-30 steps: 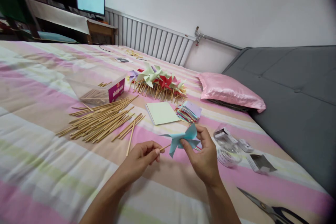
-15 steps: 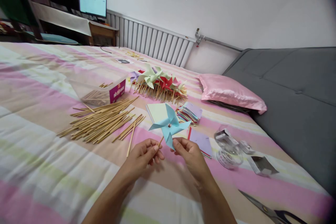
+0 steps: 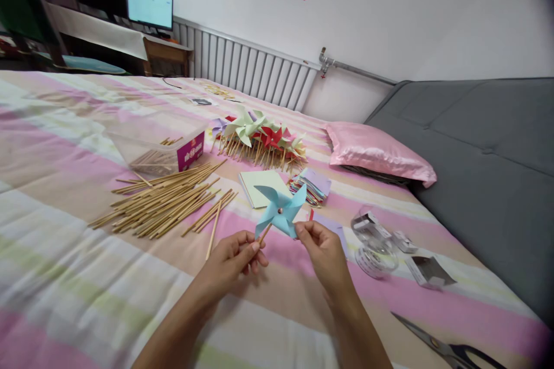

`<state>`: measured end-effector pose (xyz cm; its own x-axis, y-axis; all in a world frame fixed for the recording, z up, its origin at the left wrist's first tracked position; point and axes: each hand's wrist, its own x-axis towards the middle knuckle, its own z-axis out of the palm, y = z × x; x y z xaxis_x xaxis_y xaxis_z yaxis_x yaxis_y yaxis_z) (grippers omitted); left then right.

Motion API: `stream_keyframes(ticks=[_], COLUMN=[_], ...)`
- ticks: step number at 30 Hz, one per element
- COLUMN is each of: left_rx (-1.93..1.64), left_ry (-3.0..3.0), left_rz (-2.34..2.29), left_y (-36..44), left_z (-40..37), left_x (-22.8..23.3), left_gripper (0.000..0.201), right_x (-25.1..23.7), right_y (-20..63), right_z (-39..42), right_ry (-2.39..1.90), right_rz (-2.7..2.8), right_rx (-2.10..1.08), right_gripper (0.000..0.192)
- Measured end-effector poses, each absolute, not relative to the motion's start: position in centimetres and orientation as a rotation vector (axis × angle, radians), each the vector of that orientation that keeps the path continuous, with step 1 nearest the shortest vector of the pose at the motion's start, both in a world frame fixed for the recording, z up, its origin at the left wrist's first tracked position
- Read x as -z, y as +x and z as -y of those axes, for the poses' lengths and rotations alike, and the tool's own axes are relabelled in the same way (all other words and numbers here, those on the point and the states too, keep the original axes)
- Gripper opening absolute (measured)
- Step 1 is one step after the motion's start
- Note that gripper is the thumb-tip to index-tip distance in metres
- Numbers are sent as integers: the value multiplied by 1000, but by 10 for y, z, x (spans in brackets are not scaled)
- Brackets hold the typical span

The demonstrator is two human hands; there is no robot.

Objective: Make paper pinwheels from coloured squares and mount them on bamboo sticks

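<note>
A light blue paper pinwheel (image 3: 283,214) on a thin wooden stick is held upright above the bed. My left hand (image 3: 240,253) pinches the stick just below the blades. Thumb and forefinger of my right hand (image 3: 321,248) close on the tip of the lower right blade. Behind the pinwheel lie a pale paper pad (image 3: 255,187) and a stack of coloured paper squares (image 3: 315,183). More purple sheets (image 3: 335,228) are partly hidden by my right hand. To the left, many loose wooden sticks (image 3: 164,204) are spread out.
Finished pinwheels (image 3: 264,132) lie in a row farther back. A clear plastic box (image 3: 162,144) holds sticks. At right are a round clear container (image 3: 376,256), a small open box (image 3: 429,272) and scissors (image 3: 437,346). A pink pillow (image 3: 381,153) rests by the grey headboard (image 3: 467,144).
The pinwheel's blades have turned on the stick, and my right hand has shifted slightly right and up with a blade tip. My left hand keeps its hold on the stick.
</note>
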<state>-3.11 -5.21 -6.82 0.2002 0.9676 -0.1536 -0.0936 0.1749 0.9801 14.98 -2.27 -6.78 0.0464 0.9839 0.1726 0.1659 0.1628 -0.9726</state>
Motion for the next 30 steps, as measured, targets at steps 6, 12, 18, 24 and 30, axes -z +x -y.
stream_keyframes(ticks=[6,12,18,24,30], left_rx=[-949,-970,-1040,-1022,-970], left_ry=[1108,1099,1016,1037,1066], left_rz=[-1049,-1071,-1166,-1180,-1151], left_y=[-33,-32,-32,-30,-25], left_z=[53,52,50,51,54], left_x=[69,68,72,73,71], left_gripper=[30,32,33,32,31], right_x=[66,71,62,50,55], right_y=[153,155,151,141,138], right_z=[22,19,27,40,39], right_ry=[-1258,-1272,-1266,-1279,-1247], right_rz=[1335,1335,1359,1448,1390], right_rx=[-922,-828,-616,-715,-789], right_gripper=[32,32,22,22,24])
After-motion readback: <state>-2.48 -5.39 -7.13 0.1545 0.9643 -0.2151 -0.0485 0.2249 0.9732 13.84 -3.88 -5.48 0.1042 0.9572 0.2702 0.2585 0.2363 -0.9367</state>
